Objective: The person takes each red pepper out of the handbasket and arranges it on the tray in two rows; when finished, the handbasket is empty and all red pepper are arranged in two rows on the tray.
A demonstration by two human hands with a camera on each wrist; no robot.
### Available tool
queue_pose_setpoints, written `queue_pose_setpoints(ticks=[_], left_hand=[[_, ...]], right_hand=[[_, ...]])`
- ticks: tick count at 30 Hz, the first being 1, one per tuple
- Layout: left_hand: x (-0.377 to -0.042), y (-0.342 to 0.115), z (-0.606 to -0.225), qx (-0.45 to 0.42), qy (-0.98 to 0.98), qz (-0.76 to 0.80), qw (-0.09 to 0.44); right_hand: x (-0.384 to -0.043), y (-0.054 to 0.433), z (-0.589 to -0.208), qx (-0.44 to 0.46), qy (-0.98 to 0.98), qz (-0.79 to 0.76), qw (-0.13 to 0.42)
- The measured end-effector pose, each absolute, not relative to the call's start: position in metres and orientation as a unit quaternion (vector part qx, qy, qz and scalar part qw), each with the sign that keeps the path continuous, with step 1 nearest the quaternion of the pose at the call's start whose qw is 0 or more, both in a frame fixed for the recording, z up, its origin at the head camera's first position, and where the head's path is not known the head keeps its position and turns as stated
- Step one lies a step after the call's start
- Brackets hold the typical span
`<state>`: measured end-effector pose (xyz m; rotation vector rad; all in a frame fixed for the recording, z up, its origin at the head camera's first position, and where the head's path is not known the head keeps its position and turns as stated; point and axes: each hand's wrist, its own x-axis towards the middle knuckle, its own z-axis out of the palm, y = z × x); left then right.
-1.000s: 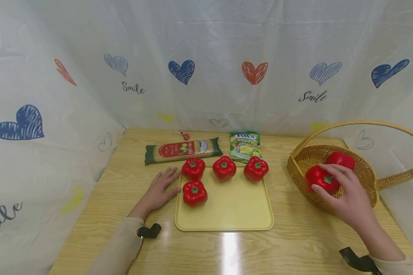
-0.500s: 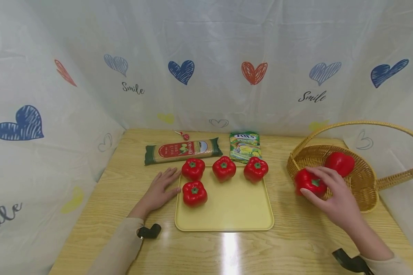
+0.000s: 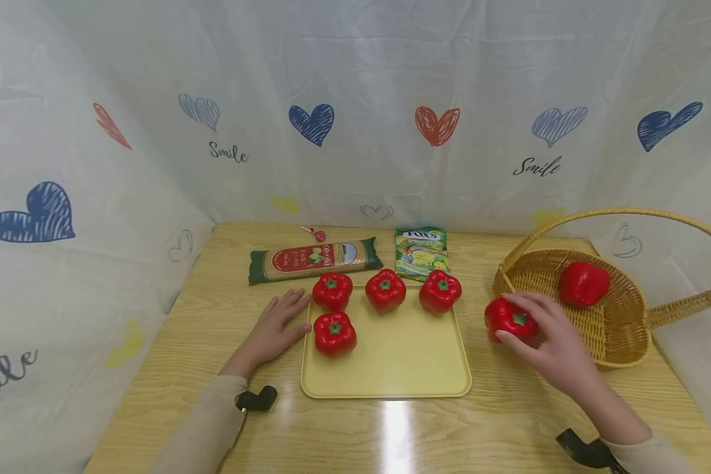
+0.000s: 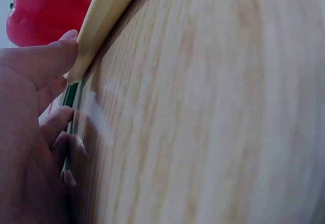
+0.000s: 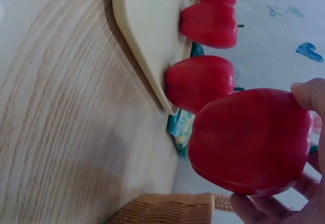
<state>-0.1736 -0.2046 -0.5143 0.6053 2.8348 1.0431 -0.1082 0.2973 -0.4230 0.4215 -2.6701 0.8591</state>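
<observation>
My right hand (image 3: 548,342) grips a red bell pepper (image 3: 505,320) by its top, at the left side of the wicker basket (image 3: 622,336). In the right wrist view, the held pepper (image 5: 251,141) is up off the table, thumb on one side and fingers on the other. Another red pepper (image 3: 584,284) lies inside the basket. My left hand (image 3: 278,329) lies with fingers spread at the left edge of a yellow tray (image 3: 403,362); its thumb touches the rim in the left wrist view. Several red peppers stand on the tray, along its back and left side.
Behind the tray lie a pasta packet (image 3: 316,259), a green Fox's candy bag (image 3: 422,253) and a small red lollipop (image 3: 318,234). The basket's tall handle (image 3: 616,212) arches above it. A white curtain (image 3: 367,178) with printed hearts hangs behind the table.
My right hand has carried the pepper left, out of the basket and past its rim toward the tray. My left hand has stayed in place.
</observation>
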Motion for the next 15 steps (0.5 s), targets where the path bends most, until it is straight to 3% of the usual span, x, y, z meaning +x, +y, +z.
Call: queue_pose_setpoints(ticks=[15], left_hand=[[-0.173,-0.205,-0.514,0.197,0.919,0.339,0.03]], right_hand=[[-0.11,0.278,-0.433,0.171,-0.927,0.304,0.138]])
